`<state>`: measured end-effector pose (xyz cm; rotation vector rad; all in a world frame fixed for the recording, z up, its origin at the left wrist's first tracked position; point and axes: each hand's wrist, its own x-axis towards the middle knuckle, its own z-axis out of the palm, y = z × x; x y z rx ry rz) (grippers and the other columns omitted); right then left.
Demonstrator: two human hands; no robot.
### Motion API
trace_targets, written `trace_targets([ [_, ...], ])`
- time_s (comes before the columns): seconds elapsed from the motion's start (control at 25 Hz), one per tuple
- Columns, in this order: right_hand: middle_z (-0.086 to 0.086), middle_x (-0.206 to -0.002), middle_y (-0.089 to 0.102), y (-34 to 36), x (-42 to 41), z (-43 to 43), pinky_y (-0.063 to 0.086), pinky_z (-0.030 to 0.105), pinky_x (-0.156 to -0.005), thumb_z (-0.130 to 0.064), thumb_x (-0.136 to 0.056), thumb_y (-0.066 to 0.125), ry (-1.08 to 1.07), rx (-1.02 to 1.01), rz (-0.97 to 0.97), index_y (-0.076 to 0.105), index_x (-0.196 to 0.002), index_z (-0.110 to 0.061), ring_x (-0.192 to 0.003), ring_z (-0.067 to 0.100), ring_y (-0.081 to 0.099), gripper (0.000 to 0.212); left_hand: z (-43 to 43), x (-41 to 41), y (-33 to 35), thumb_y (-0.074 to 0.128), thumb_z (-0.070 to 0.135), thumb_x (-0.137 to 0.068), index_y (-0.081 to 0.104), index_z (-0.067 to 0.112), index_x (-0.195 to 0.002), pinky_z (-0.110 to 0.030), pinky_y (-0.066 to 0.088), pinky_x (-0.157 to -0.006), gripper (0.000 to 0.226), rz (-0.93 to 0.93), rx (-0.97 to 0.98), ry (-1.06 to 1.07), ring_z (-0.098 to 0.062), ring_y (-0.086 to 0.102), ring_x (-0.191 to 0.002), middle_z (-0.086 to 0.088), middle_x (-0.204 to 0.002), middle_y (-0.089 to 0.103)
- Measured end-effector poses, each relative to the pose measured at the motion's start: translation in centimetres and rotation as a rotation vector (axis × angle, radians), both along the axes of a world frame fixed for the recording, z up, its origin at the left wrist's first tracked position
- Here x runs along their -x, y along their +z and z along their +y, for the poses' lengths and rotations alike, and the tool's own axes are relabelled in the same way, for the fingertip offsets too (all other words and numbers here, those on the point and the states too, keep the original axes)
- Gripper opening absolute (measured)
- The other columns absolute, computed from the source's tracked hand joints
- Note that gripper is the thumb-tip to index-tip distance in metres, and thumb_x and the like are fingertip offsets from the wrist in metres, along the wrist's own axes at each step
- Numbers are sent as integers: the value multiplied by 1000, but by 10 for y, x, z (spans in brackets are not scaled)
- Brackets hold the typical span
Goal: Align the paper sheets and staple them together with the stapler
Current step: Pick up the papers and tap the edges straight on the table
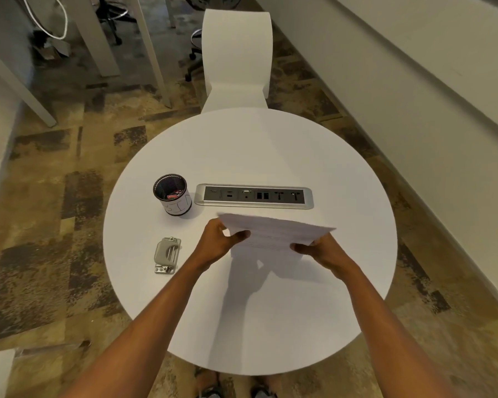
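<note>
Both hands point(266, 245) gripping paper sheets point(273, 231)

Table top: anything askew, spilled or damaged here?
Nothing stands out. Both hands, left and right, hold the paper sheets above the table; the stapler lies flat and the cup stands upright.
</note>
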<state>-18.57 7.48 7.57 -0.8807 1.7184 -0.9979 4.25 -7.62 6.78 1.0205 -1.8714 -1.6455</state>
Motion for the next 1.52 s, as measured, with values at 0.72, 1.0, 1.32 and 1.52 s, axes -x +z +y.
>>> trace_targets([
  [0.72,1,-103,76,99,43,-15,62,33,-77,-24,-89,68,232,-34,488,74,-104,-15,-78,15,74,18,-38,-22,44,84,33,-67,70,24,-105,-37,48,-102,42,91,39,12,-9,64,-112,7,-112,73],
  [1.0,-7,-94,75,103,34,-27,57,18,-61,-26,-87,71,437,-110,441,75,-103,-17,-70,8,74,19,-41,-19,62,81,30,-74,74,29,-98,-18,55,-71,26,-3,-26,-253,-9,72,-93,9,-103,76],
  [1.32,1,-99,78,92,71,-9,61,38,-81,-21,-83,75,364,-201,280,77,-103,-16,-84,21,75,21,-42,-27,50,72,16,-82,77,19,-93,-34,59,-81,12,110,-132,-91,-18,71,-92,0,-100,76],
  [1.52,9,-116,73,63,71,14,55,44,-94,-18,-75,79,200,-113,-123,70,-117,-13,-107,29,69,43,-46,-36,44,69,8,-84,72,16,-102,-27,59,-73,20,202,-215,35,-16,73,-90,0,-101,77],
])
